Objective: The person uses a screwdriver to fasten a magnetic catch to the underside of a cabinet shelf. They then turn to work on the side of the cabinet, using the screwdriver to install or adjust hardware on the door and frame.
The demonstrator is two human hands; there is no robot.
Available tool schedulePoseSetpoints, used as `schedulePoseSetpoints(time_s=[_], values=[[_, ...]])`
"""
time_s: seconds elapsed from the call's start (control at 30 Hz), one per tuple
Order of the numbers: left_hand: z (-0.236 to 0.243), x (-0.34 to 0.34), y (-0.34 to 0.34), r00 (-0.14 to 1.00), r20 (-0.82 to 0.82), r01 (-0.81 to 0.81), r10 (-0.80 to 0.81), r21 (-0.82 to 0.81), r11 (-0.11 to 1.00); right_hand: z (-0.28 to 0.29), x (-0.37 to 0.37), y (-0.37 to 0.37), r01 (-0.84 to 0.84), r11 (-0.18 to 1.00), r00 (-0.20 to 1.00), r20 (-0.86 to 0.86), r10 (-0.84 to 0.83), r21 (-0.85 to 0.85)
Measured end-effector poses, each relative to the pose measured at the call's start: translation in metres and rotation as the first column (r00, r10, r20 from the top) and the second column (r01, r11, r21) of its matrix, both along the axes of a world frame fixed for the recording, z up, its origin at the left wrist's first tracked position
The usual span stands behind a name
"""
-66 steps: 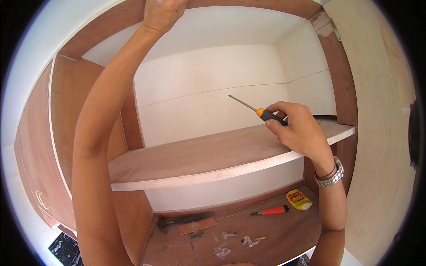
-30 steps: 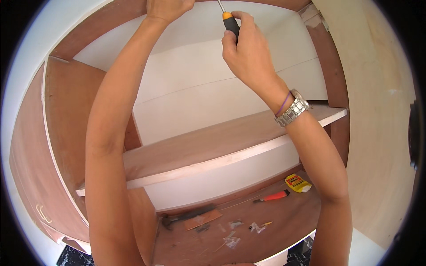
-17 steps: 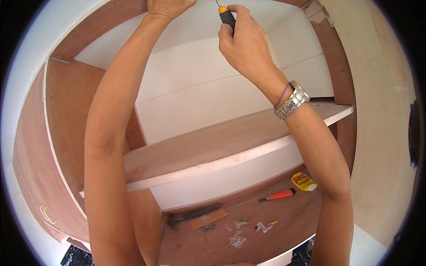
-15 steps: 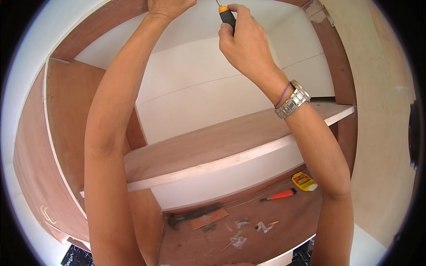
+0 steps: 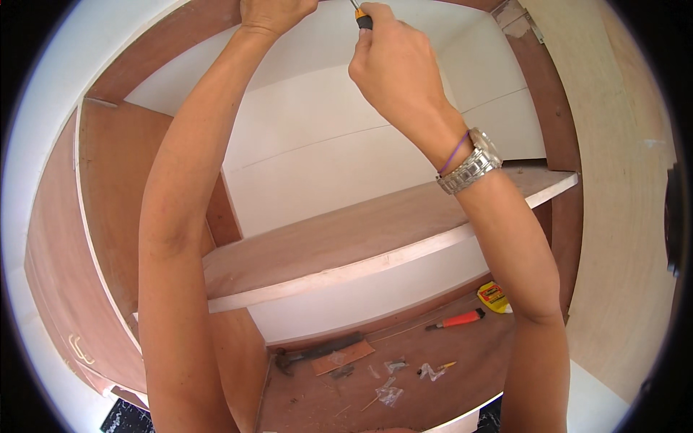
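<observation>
Right hand [image 5: 393, 68], top centre of frame: fist closed round screwdriver [image 5: 360, 16] w/ orange-black handle, shaft running out of the top edge. Left hand [image 5: 273, 13], top, left of centre, raised at cabinet top rail [image 5: 166, 43]; fingers cut off by frame, grip can't be determined. Shelf [image 5: 346, 242] mid-frame. Hammer [image 5: 317, 352] and orange-handled tool [image 5: 456, 320] on cabinet floor, lower centre.

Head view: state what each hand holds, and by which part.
The right hand grips a screwdriver by its black and orange handle, shaft pointing up. The left hand presses against the cabinet's top edge; whether it holds anything cannot be told.
</observation>
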State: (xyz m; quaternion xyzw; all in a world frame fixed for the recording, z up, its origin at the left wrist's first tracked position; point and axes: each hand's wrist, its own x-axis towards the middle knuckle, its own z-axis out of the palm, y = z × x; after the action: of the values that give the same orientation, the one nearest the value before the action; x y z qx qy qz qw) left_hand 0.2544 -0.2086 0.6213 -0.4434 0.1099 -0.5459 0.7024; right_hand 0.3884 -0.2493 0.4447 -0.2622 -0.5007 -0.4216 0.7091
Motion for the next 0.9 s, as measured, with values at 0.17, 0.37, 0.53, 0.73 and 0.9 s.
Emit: schedulePoseSetpoints(time_s=[0.17, 0.37, 0.53, 0.73, 0.9], values=[[-0.001, 0.0, -0.001, 1.0, -0.001, 0.001, -0.002, -0.03, 1.0, 0.005, 0.006, 0.006, -0.131, 0.987, 0.991, 0.051, 0.127, 0.097], [-0.004, 0.001, -0.003, 0.999, -0.03, 0.027, -0.028, -0.042, 0.999, 0.002, 0.006, 0.006, -0.174, 0.979, 0.984, 0.06, 0.168, 0.108], [-0.005, 0.001, -0.003, 0.999, -0.03, 0.019, -0.02, -0.039, 0.999, 0.006, 0.007, 0.011, -0.183, 0.978, 0.982, 0.059, 0.178, 0.099], [-0.004, 0.002, -0.005, 0.999, -0.029, 0.019, -0.02, -0.028, 0.999, 0.004, 0.009, -0.012, -0.29, 0.956, 0.956, 0.073, 0.286, 0.052], [-0.005, 0.002, -0.005, 0.999, -0.033, 0.032, -0.034, -0.062, 0.998, 0.004, 0.012, -0.039, -0.807, 0.525, 0.59, -0.311, 0.745, -0.272]])
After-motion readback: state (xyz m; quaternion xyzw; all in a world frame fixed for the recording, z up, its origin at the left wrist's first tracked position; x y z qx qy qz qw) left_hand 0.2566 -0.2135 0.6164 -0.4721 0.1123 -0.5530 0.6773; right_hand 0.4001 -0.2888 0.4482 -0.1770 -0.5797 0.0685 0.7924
